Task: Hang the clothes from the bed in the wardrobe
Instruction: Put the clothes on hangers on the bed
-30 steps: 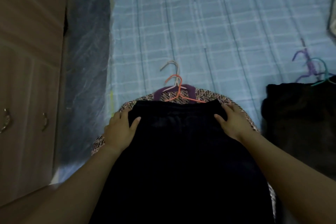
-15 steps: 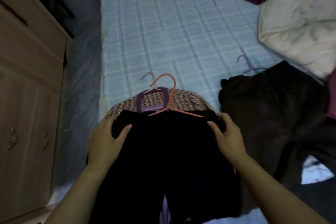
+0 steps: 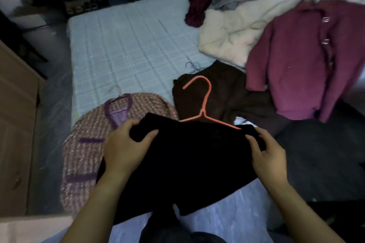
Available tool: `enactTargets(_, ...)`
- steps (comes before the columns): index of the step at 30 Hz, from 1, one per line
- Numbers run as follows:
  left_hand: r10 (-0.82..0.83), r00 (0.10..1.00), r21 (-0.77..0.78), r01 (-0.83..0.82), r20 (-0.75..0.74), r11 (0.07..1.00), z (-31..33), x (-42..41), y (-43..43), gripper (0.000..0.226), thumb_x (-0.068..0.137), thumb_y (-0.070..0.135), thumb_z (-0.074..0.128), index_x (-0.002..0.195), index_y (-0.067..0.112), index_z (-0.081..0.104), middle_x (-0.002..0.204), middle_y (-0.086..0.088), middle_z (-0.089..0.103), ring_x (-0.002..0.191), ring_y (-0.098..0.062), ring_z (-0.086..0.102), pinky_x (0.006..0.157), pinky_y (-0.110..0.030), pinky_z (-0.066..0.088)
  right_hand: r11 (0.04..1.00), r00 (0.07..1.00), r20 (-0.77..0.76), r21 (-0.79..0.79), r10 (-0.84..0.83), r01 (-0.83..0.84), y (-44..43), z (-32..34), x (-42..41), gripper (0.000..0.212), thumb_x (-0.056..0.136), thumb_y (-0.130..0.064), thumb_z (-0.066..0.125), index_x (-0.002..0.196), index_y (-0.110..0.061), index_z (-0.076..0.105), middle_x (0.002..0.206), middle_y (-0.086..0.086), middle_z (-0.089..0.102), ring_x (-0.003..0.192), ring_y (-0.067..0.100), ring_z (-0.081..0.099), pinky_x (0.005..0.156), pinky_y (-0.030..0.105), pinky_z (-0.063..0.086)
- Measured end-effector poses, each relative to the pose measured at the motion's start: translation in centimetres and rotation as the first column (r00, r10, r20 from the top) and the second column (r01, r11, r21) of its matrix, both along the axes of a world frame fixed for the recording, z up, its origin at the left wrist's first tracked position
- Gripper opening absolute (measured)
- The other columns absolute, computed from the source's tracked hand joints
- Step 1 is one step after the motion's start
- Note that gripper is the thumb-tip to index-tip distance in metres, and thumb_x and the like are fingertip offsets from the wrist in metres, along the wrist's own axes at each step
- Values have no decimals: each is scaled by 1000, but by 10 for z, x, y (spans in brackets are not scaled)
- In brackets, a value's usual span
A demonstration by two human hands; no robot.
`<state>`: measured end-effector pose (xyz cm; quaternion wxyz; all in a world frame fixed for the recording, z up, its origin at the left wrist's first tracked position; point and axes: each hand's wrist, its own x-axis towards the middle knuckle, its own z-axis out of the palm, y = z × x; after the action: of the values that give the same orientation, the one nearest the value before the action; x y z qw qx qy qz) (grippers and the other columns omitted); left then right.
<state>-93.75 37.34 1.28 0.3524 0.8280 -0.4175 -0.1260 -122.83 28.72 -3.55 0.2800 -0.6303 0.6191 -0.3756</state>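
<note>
Both hands grip the top edge of the black garment (image 3: 189,156), the left hand (image 3: 126,150) pinching one corner and the right hand (image 3: 268,156) the other, holding it just above the bed (image 3: 126,45) with the orange hanger (image 3: 205,104) poking out of its top. The likeliest slip is the hanger sliding out (only fabric is gripped, as far as I can tell), and the raised hook could snag the brown garment (image 3: 227,92) beside it
</note>
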Motion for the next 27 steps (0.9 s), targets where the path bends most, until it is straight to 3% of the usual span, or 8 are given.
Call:
enactTargets(6,-138,987,-49,134,-86,990,23,-85,-56,40,68,57,70,91,26,60,91,4,68,89,-21,62,78,-37,49,963,981,-89,-222,-173,150,-29,35,-96,25,87,-22,66,107,-8,66,104,11,68,96,25,63,83,22,40)
enactTargets(10,-181,962,-123,158,-204,980,34,-107,-102,40,70,58,68,90,25,58,88,5,65,85,-18,61,70,-33,45,915,975,-111,-379,-191,136,-89,80,-119,23,84,-18,68,105,-8,67,97,4,67,91,11,57,83,13,37)
enactTargets(13,-186,947,-166,146,-260,975,33,-112,-141,44,72,59,68,96,23,60,92,7,66,86,-14,62,72,-34,50,901,980,-128,-426,-150,82,-145,102,-118,22,85,-18,68,105,-10,68,96,-8,61,92,0,53,84,3,34)
enactTargets(21,-125,910,-148,71,-396,986,22,-83,-251,26,77,46,70,86,24,58,84,8,64,78,-10,61,60,-27,41,922,982,-188,-386,-35,-41,-289,115,-78,20,82,-17,70,102,-14,70,93,-8,63,87,-4,51,80,-3,30)
enactTargets(27,-107,914,-97,75,-391,993,6,-45,-315,24,84,41,65,91,20,55,85,8,62,77,-5,57,60,-27,41,949,970,-226,-273,93,-155,-381,88,-35,22,82,-26,69,104,-21,69,99,-4,68,91,8,60,81,17,40)
